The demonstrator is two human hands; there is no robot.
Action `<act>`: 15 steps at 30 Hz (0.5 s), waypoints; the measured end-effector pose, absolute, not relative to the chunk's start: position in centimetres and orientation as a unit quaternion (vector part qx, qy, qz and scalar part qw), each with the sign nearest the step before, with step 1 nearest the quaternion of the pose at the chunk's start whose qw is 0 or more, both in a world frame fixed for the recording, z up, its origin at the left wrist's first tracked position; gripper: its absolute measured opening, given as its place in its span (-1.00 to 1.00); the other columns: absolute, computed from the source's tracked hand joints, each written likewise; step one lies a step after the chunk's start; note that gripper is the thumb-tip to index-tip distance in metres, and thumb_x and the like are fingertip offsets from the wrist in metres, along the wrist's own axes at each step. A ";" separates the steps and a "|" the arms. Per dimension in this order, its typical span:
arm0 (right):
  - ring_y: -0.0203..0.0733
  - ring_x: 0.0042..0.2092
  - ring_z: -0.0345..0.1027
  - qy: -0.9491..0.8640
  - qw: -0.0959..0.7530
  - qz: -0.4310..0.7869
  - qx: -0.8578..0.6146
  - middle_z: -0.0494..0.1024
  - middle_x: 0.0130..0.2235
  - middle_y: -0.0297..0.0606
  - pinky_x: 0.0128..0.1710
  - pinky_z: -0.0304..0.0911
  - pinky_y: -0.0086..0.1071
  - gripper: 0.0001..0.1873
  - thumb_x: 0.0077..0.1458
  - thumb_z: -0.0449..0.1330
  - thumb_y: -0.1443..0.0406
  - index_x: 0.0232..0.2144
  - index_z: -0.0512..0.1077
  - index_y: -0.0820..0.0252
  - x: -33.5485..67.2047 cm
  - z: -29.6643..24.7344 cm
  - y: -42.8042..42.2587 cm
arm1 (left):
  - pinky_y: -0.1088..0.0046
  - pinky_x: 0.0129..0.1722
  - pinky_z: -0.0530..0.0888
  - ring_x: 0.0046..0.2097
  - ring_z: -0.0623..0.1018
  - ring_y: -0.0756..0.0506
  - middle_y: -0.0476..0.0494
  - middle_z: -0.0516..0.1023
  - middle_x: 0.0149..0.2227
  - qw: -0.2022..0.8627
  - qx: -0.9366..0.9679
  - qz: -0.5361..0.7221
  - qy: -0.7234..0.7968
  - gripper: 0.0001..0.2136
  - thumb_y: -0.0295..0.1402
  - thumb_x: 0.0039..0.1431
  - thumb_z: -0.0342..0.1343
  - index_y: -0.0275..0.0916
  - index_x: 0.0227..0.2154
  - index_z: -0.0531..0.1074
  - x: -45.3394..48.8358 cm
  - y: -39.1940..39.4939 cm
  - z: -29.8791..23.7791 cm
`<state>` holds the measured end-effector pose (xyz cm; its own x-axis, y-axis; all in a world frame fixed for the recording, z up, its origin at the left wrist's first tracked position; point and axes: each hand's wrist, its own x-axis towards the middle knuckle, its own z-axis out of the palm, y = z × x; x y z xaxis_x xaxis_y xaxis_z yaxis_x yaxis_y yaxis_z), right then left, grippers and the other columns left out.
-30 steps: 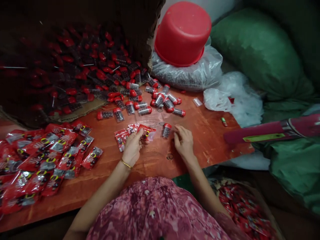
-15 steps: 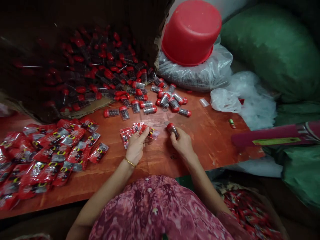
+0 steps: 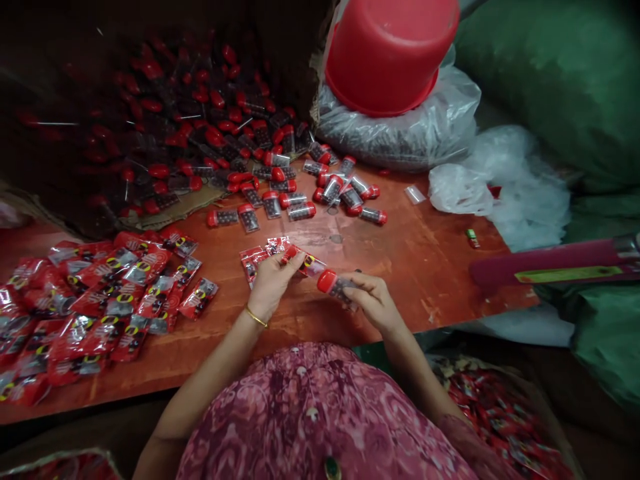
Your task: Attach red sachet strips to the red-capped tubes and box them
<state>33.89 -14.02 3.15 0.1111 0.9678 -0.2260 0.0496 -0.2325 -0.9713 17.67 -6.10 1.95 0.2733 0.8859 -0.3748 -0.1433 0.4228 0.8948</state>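
My left hand [image 3: 273,283] is closed on a small red printed packet [image 3: 307,263], held just above the reddish wooden table [image 3: 425,267]. A few more empty packets [image 3: 253,260] lie under its fingers. My right hand [image 3: 375,300] grips a clear tube with a red cap [image 3: 334,285], its cap pointing left toward the packet's mouth. Tube and packet are a short gap apart.
Several loose red-capped tubes [image 3: 300,193] spill from a torn cardboard box [image 3: 165,127] at the back. Filled packets [image 3: 100,293] pile up at the left. An upturned red tub [image 3: 390,53] sits on a plastic bag; green sacks [image 3: 555,80] and a pink roll [image 3: 555,267] lie on the right.
My right hand picked a tube off the table, turned it sideways and brought it left toward the packet. My left hand kept hold of the packet.
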 end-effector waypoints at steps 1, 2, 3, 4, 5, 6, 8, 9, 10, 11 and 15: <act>-0.38 -0.64 0.15 -0.438 0.446 0.507 -0.593 0.41 -0.62 -0.39 -0.67 0.05 -0.50 -0.77 -0.18 0.13 0.25 -0.45 0.53 0.21 33.9 3.1 -14.0 | 0.55 -0.45 0.36 -0.48 0.44 0.04 -0.05 0.54 -0.51 0.680 0.413 0.374 0.478 -0.68 -0.10 -0.19 0.27 -0.31 -0.53 0.52 17.6 -6.0 1.8; -0.38 -0.64 0.15 -0.446 0.445 0.501 -0.594 0.41 -0.62 -0.39 -0.66 0.05 -0.50 -0.77 -0.17 0.13 0.26 -0.46 0.53 0.21 33.8 3.0 -14.0 | 0.55 -0.44 0.35 -0.47 0.44 0.03 -0.05 0.54 -0.51 0.671 0.428 0.373 0.477 -0.69 -0.11 -0.17 0.26 -0.31 -0.53 0.52 17.5 -5.9 1.8; -0.38 -0.63 0.15 -0.451 0.444 0.493 -0.596 0.42 -0.61 -0.38 -0.66 0.05 -0.50 -0.77 -0.17 0.13 0.26 -0.46 0.53 0.20 33.8 2.9 -14.0 | 0.55 -0.44 0.35 -0.47 0.44 0.03 -0.05 0.54 -0.51 0.674 0.432 0.367 0.474 -0.69 -0.11 -0.15 0.25 -0.31 -0.53 0.52 17.4 -5.9 1.8; -0.37 -0.62 0.15 -0.453 0.444 0.487 -0.601 0.43 -0.60 -0.37 -0.66 0.05 -0.50 -0.77 -0.18 0.12 0.26 -0.45 0.54 0.20 33.7 2.8 -14.0 | 0.54 -0.46 0.35 -0.47 0.44 0.03 -0.05 0.54 -0.51 0.689 0.426 0.354 0.467 -0.69 -0.10 -0.15 0.25 -0.31 -0.52 0.52 17.4 -5.9 1.9; -0.37 -0.62 0.15 -0.452 0.444 0.482 -0.605 0.43 -0.60 -0.37 -0.66 0.04 -0.50 -0.76 -0.18 0.12 0.26 -0.45 0.54 0.20 33.7 2.7 -14.0 | 0.54 -0.47 0.35 -0.48 0.45 0.02 -0.05 0.54 -0.51 0.710 0.412 0.339 0.459 -0.68 -0.10 -0.16 0.25 -0.30 -0.51 0.52 17.4 -5.9 2.0; -0.36 -0.61 0.15 -0.449 0.445 0.479 -0.610 0.43 -0.60 -0.37 -0.66 0.04 -0.50 -0.75 -0.18 0.11 0.26 -0.44 0.54 0.19 33.6 2.6 -13.9 | 0.54 -0.48 0.36 -0.49 0.45 0.02 -0.06 0.54 -0.50 0.734 0.394 0.323 0.450 -0.67 -0.09 -0.18 0.26 -0.30 -0.50 0.52 17.4 -6.0 2.1; -0.36 -0.62 0.14 -0.439 0.446 0.479 -0.616 0.40 -0.62 -0.38 -0.66 0.04 -0.50 -0.74 -0.18 0.10 0.25 -0.44 0.53 0.19 33.6 2.3 -13.9 | 0.54 -0.50 0.37 -0.51 0.46 0.02 -0.06 0.54 -0.50 0.758 0.364 0.305 0.447 -0.65 -0.09 -0.24 0.29 -0.29 -0.47 0.52 17.5 -6.1 2.2; -0.36 -0.62 0.14 -0.435 0.446 0.481 -0.617 0.39 -0.63 -0.39 -0.66 0.04 -0.50 -0.74 -0.18 0.10 0.25 -0.44 0.53 0.19 33.5 2.2 -13.8 | 0.54 -0.51 0.37 -0.51 0.45 0.02 -0.05 0.54 -0.50 0.757 0.358 0.307 0.452 -0.64 -0.09 -0.26 0.30 -0.30 -0.46 0.52 17.6 -6.1 2.1; -0.36 -0.62 0.14 -0.432 0.447 0.482 -0.618 0.37 -0.64 -0.39 -0.66 0.04 -0.50 -0.75 -0.18 0.10 0.25 -0.44 0.53 0.20 33.6 2.1 -13.8 | 0.53 -0.50 0.37 -0.50 0.45 0.02 -0.04 0.54 -0.50 0.749 0.359 0.314 0.459 -0.62 -0.09 -0.26 0.30 -0.30 -0.44 0.52 17.6 -6.2 1.9; -0.36 -0.62 0.14 -0.430 0.448 0.483 -0.617 0.37 -0.65 -0.40 -0.65 0.04 -0.50 -0.75 -0.18 0.11 0.24 -0.44 0.53 0.20 33.6 2.0 -13.8 | 0.53 -0.49 0.37 -0.49 0.45 0.02 -0.04 0.54 -0.50 0.737 0.364 0.326 0.467 -0.62 -0.08 -0.26 0.30 -0.30 -0.44 0.52 17.6 -6.2 1.7; -0.34 -0.59 0.17 -0.426 0.449 0.488 -0.615 0.39 -0.62 -0.38 -0.64 0.05 -0.49 -0.75 -0.19 0.12 0.24 -0.44 0.53 0.19 33.7 1.8 -14.0 | 0.53 -0.46 0.35 -0.47 0.43 0.02 -0.03 0.51 -0.53 0.697 0.380 0.360 0.491 -0.63 -0.06 -0.25 0.29 -0.32 -0.54 0.50 17.4 -5.9 1.0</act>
<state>33.75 -13.98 1.75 0.1608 0.9628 -0.2172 0.0865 -0.2330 -0.9686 17.35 -5.85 1.02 0.2590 0.8747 -0.4096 -0.1295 0.4517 0.8827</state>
